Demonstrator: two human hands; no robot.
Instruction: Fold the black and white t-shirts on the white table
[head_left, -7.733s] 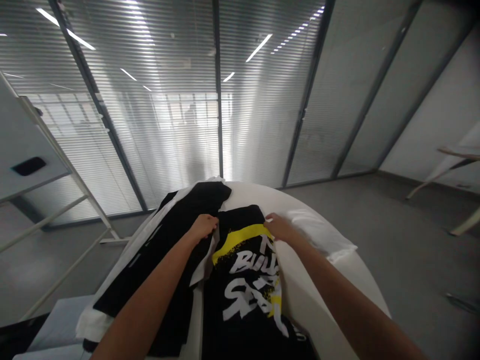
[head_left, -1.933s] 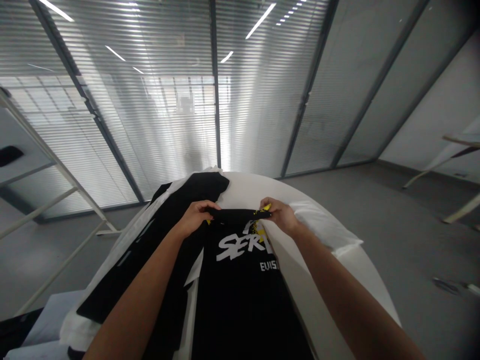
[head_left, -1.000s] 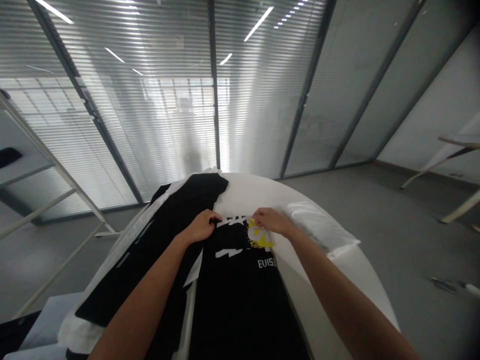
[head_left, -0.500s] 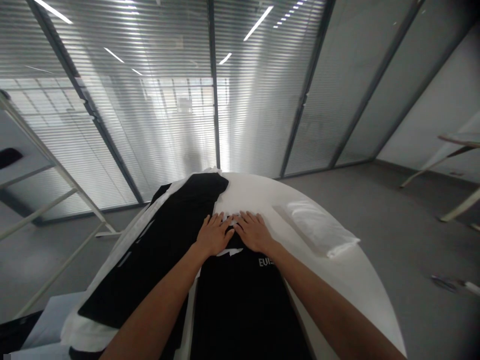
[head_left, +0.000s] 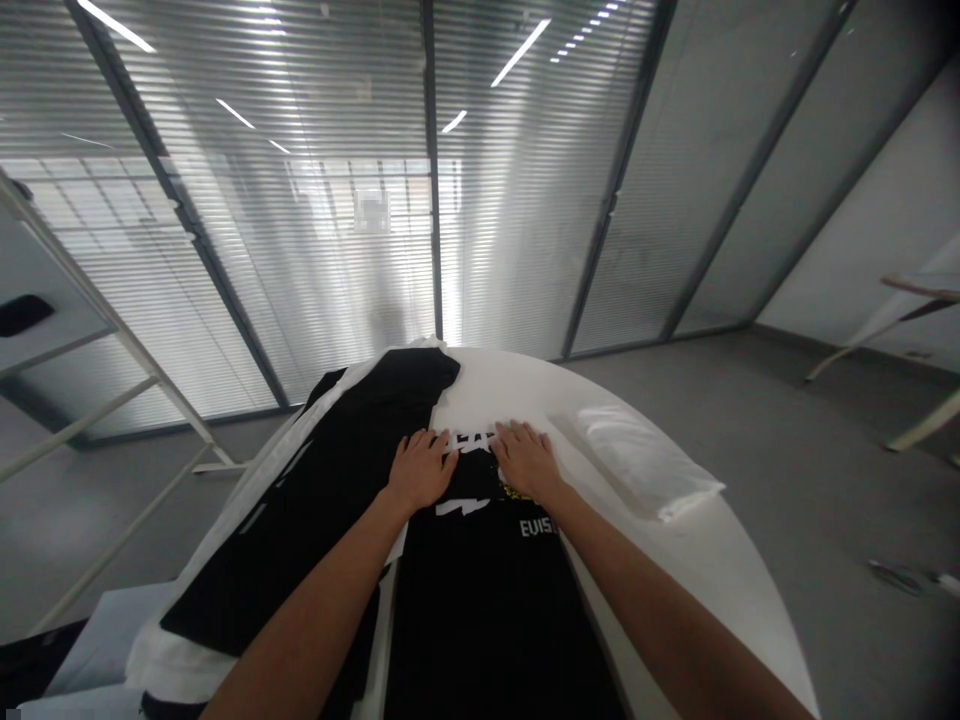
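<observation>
The hands have just slid apart: half a second ago they met thumb to thumb mid-fold, and now the left hand (head_left: 421, 472) rests on the fold's left side and the right hand (head_left: 526, 462) on its right. Each grip is spread, palm down, pinching nothing. The fold looks pressed nearly flat, so I judge this a smoothing stroke outward.

The black shirt (head_left: 487, 610) lies lengthwise on the white counter (head_left: 510, 375), its folded end far, the rest running out of view at the near edge.

Dark clothes (head_left: 352, 440) with white cloth below crowd the left, leaving little room there. A white packet (head_left: 637, 455) lies right, clear of the right hand. The forearms hide part of the shirt's sides.
</observation>
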